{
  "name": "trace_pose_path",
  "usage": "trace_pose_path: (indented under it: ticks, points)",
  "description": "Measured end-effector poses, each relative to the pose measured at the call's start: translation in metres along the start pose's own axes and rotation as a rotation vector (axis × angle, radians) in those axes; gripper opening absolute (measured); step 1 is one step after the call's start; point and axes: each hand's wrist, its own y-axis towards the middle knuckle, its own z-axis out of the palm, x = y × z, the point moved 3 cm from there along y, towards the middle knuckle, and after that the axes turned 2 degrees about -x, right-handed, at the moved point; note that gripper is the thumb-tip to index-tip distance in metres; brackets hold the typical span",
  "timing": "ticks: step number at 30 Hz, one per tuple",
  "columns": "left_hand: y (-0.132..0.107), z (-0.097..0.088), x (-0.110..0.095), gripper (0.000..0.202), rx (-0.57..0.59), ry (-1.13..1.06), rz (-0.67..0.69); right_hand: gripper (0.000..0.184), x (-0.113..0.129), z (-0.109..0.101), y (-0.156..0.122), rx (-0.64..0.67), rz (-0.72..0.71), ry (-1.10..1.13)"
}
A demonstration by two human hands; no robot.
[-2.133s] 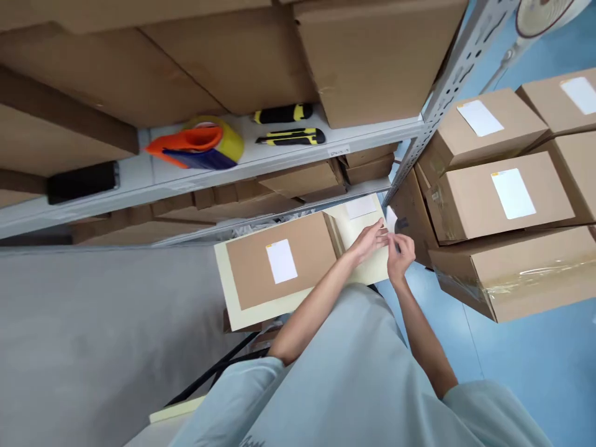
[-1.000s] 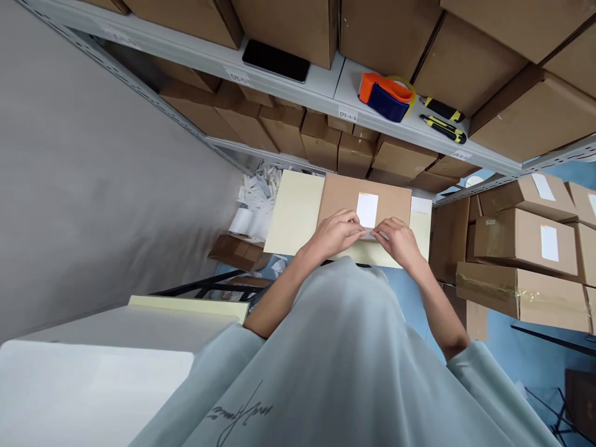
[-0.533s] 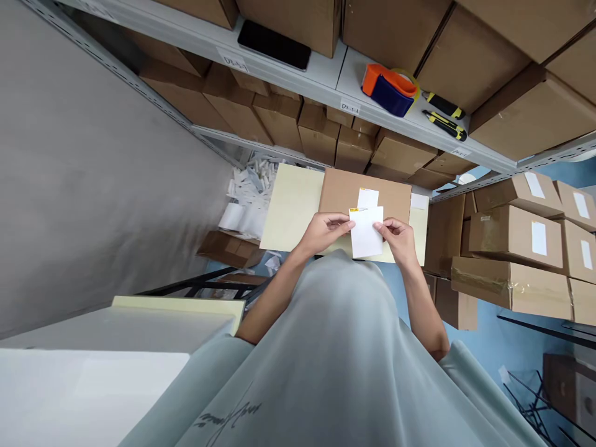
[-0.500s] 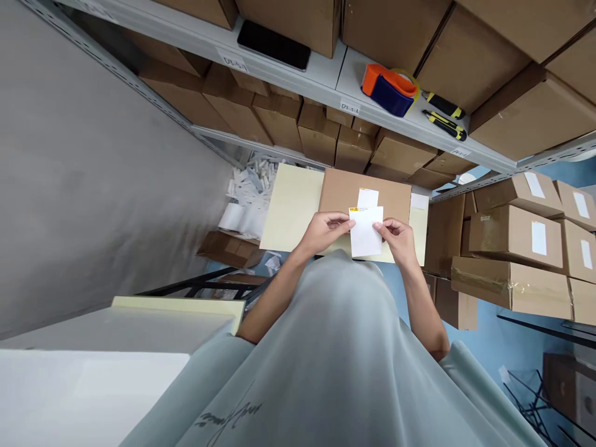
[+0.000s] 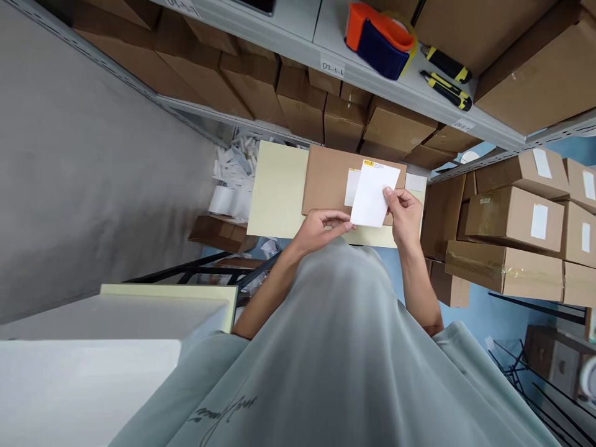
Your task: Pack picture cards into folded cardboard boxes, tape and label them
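Note:
A white label [image 5: 375, 197] with a small yellow print at its top edge is held tilted above a flat brown cardboard box [image 5: 328, 180]. My right hand [image 5: 404, 214] pinches its right edge between thumb and fingers. At the lower left corner, my left hand [image 5: 323, 233] has its thumb and fingertips closed on the paper. Another white label [image 5: 351, 186] lies on the box, partly hidden behind the held one. Under the box is a pale yellow board or tabletop [image 5: 277, 192].
A grey shelf [image 5: 298, 43] ahead bears an orange and blue tape dispenser [image 5: 382, 43] and two yellow-black utility knives [image 5: 447, 81]. Cartons [image 5: 514, 226] are stacked at right. Crumpled white paper [image 5: 235, 167] lies at left beside a grey wall [image 5: 93, 167].
The held label has moved up and now leans to the right. My left fingers have gone from its upper left side to its lower left corner. The view has shifted slightly.

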Motion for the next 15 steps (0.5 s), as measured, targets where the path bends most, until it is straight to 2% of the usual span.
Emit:
trace_pose_path:
  ticks: [10, 15]
  points:
    - [0.009, 0.022, -0.005, 0.029, -0.001, 0.05, 0.067, 0.056, -0.008, -0.018, 0.013, 0.006, 0.013, 0.107]
    - [0.014, 0.031, -0.01, 0.026, -0.003, 0.064, 0.091, 0.055, -0.019, -0.024, 0.019, 0.031, 0.078, 0.118]
